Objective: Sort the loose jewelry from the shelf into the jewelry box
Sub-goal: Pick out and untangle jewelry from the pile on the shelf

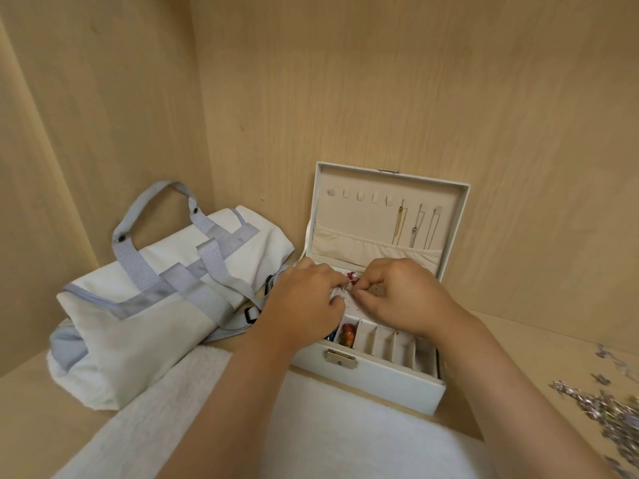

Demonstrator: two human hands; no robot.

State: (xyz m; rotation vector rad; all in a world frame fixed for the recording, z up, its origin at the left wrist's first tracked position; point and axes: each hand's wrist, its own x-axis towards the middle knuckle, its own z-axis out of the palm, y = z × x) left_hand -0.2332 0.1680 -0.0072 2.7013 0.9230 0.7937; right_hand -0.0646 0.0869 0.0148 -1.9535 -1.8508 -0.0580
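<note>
Both hands, left (304,299) and right (397,295), pinch a tiny pearl earring (353,279) over the open jewelry box (380,375). Loose silver pieces (601,406) sit at 4 o'clock.

Both arms reach forward, bare forearms angling in toward each other. The left hand (304,299) and right hand (401,295) sit knuckles-up, nearly touching — fingers curled under, fingertips (359,292) pinched close together in the middle. Can't really tell what's between them — too small.

Words on jewelry box (373,385): none to read.
Words on bag (166,292), at 9 o'clock: none, maybe too blurry.
</note>
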